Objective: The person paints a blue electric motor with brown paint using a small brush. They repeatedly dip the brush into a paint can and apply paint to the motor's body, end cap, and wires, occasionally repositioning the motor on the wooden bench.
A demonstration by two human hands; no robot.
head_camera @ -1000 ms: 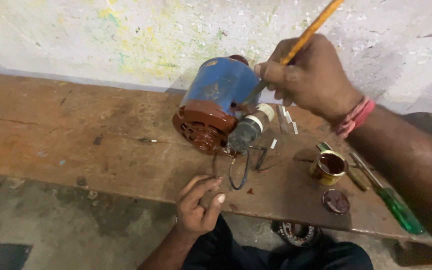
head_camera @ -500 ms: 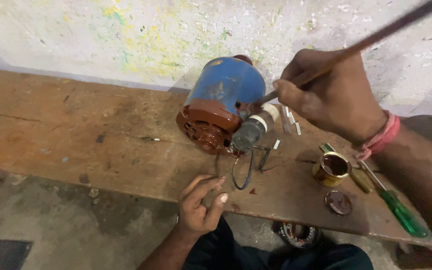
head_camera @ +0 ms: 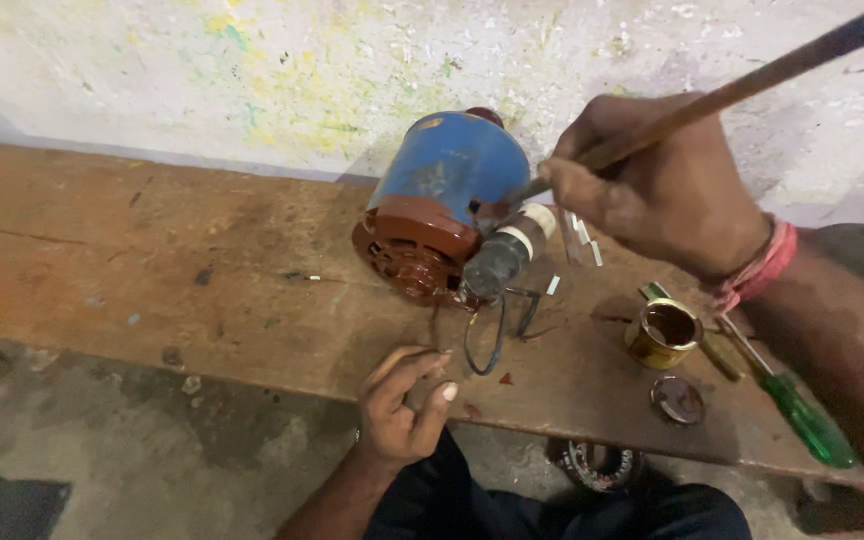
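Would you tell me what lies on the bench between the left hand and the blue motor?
In the head view, a loop of dark wires lies on the wooden bench between the left hand and the blue motor.

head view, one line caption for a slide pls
Right hand brushes a blue motor with a paintbrush; left hand rests at the bench edge.

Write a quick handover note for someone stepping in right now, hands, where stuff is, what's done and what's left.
Right hand grips a paintbrush, tip against the blue motor lying on the wooden bench.
Left hand rests empty at the bench's front edge.
Open paint tin, its lid and a green-handled screwdriver sit to the right.
Done: end cap looks red-brown.
Left: blue body appears unpainted where the brush touches.
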